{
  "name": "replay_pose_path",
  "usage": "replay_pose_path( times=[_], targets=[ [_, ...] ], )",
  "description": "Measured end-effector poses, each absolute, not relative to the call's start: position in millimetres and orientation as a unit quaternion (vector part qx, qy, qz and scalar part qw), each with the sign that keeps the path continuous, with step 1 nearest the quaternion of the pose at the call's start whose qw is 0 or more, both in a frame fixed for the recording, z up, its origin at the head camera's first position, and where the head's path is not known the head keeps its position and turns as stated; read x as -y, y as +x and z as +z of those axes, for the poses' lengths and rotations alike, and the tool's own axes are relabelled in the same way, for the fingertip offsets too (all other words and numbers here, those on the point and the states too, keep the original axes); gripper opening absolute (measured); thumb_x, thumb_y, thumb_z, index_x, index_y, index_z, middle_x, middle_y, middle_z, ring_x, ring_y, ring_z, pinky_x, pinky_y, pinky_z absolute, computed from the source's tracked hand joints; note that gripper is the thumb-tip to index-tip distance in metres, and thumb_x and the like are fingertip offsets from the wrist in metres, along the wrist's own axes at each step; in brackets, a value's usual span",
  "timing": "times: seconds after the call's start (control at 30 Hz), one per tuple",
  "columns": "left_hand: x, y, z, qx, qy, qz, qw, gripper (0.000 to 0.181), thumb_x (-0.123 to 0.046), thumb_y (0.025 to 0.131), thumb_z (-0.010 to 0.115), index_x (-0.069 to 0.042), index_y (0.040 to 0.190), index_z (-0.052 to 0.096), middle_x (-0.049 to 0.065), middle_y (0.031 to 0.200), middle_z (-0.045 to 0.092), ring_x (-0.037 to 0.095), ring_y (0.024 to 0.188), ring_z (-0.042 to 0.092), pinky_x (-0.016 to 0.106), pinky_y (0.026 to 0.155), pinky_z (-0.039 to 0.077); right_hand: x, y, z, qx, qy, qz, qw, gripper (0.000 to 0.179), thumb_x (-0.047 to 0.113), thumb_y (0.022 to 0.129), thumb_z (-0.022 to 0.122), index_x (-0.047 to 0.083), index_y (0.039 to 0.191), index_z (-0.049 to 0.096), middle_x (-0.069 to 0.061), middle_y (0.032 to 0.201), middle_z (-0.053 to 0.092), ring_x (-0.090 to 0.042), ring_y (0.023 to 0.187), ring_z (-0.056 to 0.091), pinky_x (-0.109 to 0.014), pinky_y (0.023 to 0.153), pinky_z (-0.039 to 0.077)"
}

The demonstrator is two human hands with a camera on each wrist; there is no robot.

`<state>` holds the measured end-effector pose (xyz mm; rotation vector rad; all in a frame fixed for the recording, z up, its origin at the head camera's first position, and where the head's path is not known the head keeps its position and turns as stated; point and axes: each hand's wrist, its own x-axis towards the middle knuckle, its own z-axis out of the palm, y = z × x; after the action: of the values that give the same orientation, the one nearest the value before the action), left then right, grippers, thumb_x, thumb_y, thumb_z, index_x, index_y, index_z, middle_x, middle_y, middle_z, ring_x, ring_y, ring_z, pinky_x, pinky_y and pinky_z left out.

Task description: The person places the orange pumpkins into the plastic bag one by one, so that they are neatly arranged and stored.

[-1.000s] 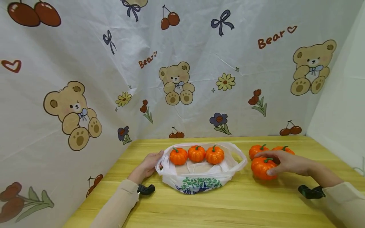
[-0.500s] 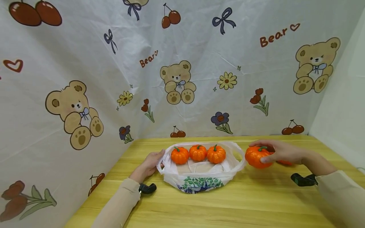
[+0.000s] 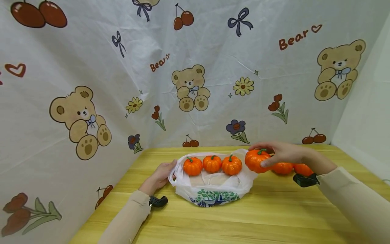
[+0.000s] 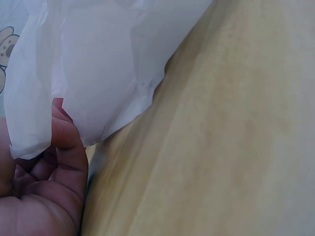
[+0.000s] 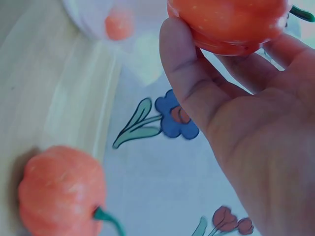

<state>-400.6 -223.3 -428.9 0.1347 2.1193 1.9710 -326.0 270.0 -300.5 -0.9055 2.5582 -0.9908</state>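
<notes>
A white plastic bag (image 3: 213, 200) with a green tree print lies on the table, its mouth spread wide. Inside it, three small orange pumpkins with green stems sit in a row: a left one (image 3: 193, 166), a middle one (image 3: 212, 164) and a right one (image 3: 232, 165). My left hand (image 3: 163, 174) holds the bag's left handle (image 4: 29, 98), fingers curled around the plastic in the left wrist view. My right hand (image 3: 281, 154) grips another pumpkin (image 3: 255, 160) between thumb and fingers, raised at the bag's right edge and overlapping its right handle in the head view.
Two more pumpkins, one nearer (image 3: 282, 168) and one farther right (image 3: 302, 169), sit on the wooden table (image 3: 243, 223) behind my right wrist. A bear-patterned cloth (image 3: 213, 118) hangs along the back and left. A white wall (image 3: 362, 125) stands at right.
My right hand has lifted the pumpkin off the table and carried it left to the bag's right edge. The left hand has stayed on the bag handle.
</notes>
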Motion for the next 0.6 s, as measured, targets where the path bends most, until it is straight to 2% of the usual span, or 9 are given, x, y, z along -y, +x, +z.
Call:
replay_pose_path(
  times=[0.27, 0.4, 0.6],
  targets=[
    [223, -401, -430, -0.724, 0.042, 0.678, 0.123, 0.046, -0.045, 0.108, 0.049, -0.003, 0.103, 0.067, -0.002, 0.071, 0.062, 0.007, 0.056, 0.054, 0.020, 0.053, 0.049, -246, -332, -289, -0.877, -0.335, -0.319, 0.126, 0.062, 0.036, 0.092, 0.077, 0.024, 0.148, 0.052, -0.008, 0.153, 0.052, -0.043, 0.143, 0.043, -0.070, 0.114, 0.036],
    [223, -402, -430, -0.721, 0.041, 0.680, 0.125, 0.046, -0.045, 0.108, 0.049, -0.003, 0.103, 0.067, -0.002, 0.072, 0.062, 0.007, 0.056, 0.055, 0.020, 0.053, 0.050, -235, -339, -291, -0.876, -0.343, -0.312, 0.132, 0.063, 0.037, 0.092, 0.077, 0.023, 0.148, 0.052, -0.007, 0.155, 0.051, -0.042, 0.145, 0.043, -0.067, 0.115, 0.036],
    [223, -402, -429, -0.723, 0.036, 0.679, 0.124, 0.045, -0.042, 0.110, 0.046, -0.002, 0.105, 0.067, -0.001, 0.072, 0.063, 0.007, 0.057, 0.056, 0.020, 0.054, 0.050, -215, -352, -292, -0.873, -0.327, -0.322, 0.165, 0.066, 0.037, 0.091, 0.078, 0.018, 0.149, 0.051, -0.007, 0.151, 0.054, -0.035, 0.140, 0.047, -0.059, 0.113, 0.043]
  ],
)
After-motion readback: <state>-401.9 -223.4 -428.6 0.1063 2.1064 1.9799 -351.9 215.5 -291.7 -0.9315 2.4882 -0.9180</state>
